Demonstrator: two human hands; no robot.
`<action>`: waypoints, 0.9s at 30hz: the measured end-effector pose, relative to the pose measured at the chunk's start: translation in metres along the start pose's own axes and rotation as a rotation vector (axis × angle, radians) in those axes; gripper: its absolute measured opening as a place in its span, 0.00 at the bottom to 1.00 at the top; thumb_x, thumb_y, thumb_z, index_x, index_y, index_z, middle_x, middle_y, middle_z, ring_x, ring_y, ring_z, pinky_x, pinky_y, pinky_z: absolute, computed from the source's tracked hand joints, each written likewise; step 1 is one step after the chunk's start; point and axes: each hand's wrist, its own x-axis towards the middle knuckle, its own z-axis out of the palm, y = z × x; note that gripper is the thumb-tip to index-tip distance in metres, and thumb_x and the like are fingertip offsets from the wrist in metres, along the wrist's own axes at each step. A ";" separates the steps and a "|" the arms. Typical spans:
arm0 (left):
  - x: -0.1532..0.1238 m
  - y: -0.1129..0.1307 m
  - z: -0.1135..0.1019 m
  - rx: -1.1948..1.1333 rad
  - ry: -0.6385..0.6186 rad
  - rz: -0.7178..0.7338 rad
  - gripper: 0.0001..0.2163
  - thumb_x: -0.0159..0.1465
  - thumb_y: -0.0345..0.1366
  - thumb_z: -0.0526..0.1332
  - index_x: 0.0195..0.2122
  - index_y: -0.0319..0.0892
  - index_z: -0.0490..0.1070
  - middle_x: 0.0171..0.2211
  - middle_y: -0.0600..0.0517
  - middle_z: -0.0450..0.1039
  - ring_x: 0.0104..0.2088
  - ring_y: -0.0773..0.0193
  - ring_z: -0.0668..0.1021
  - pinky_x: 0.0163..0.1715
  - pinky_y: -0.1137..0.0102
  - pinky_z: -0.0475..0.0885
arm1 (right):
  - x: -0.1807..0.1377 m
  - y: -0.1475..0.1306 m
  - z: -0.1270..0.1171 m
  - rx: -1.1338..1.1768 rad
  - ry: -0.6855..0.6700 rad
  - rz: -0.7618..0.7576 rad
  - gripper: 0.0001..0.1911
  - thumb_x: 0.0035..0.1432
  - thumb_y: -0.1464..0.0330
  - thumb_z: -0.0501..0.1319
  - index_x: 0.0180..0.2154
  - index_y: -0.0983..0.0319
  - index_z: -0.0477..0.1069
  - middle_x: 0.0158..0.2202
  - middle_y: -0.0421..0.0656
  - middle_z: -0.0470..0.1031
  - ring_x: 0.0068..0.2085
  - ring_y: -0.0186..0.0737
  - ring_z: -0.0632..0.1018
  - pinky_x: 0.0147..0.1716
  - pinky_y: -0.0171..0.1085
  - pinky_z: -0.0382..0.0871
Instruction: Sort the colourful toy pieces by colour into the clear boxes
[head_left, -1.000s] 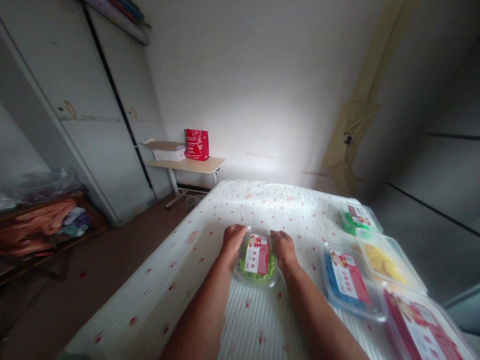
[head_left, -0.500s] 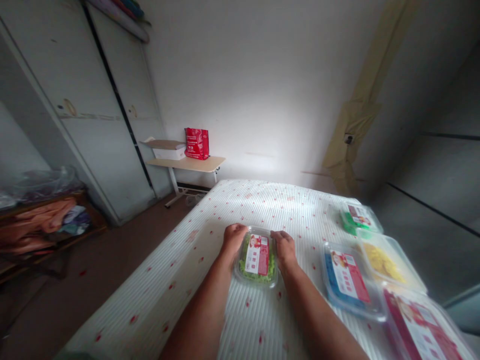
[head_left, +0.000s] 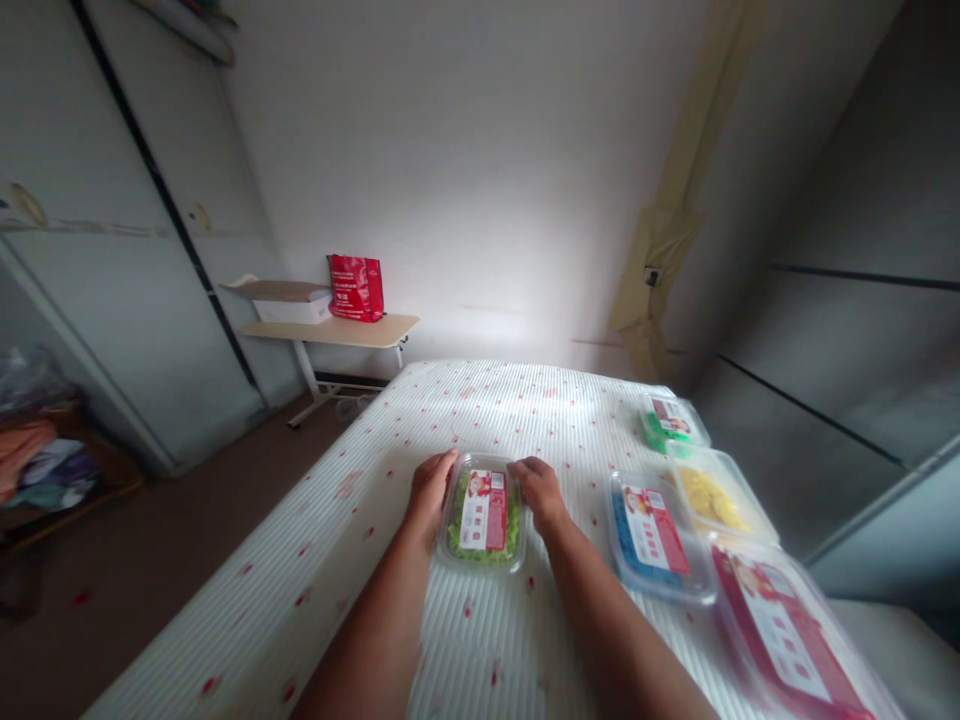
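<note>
Directly in front of me, a clear lidded plastic food container [head_left: 487, 515] lies flat on the patterned mattress cover [head_left: 375, 560]. Leafy green stuff fills it, and a red and white label covers the middle of its lid. My left hand [head_left: 433, 485] grips its far left corner, thumb along the edge. On the opposite side my right hand [head_left: 540, 490] holds the far right edge, fingers over the rim. The undersides of both hands are hidden.
To the right stand containers with blue [head_left: 660, 540], yellow [head_left: 720, 500], green [head_left: 673, 424] and dark pink [head_left: 795, 630] contents. Beyond the bed, a small table [head_left: 337, 331] carries a red bag [head_left: 355, 288] and a white box [head_left: 292, 303]. Wardrobe doors [head_left: 172, 250] rise at the left.
My view has turned a little to the right, so everything sits further left. Both hands remain at the container's sides, the right one with slightly shifted fingers.
</note>
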 end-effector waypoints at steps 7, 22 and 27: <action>0.006 -0.006 -0.004 -0.085 0.066 -0.073 0.18 0.44 0.49 0.63 0.25 0.38 0.68 0.17 0.56 0.69 0.18 0.66 0.72 0.20 0.72 0.64 | 0.013 -0.023 -0.007 -0.279 -0.004 -0.070 0.05 0.39 0.74 0.61 0.16 0.62 0.66 0.11 0.35 0.62 0.17 0.30 0.67 0.19 0.30 0.59; 0.010 -0.007 -0.005 -0.010 0.061 -0.073 0.13 0.42 0.41 0.65 0.24 0.38 0.68 0.17 0.57 0.67 0.16 0.72 0.68 0.16 0.76 0.61 | 0.114 -0.098 -0.176 -0.655 0.250 -0.192 0.13 0.43 0.78 0.59 0.33 0.64 0.76 0.15 0.36 0.68 0.15 0.27 0.65 0.19 0.29 0.58; 0.011 -0.010 -0.004 0.030 0.043 -0.066 0.13 0.43 0.41 0.65 0.25 0.38 0.68 0.18 0.57 0.67 0.17 0.72 0.68 0.16 0.77 0.60 | 0.144 -0.079 -0.217 -0.811 0.291 -0.182 0.14 0.45 0.77 0.59 0.36 0.64 0.77 0.20 0.40 0.73 0.18 0.29 0.67 0.21 0.30 0.58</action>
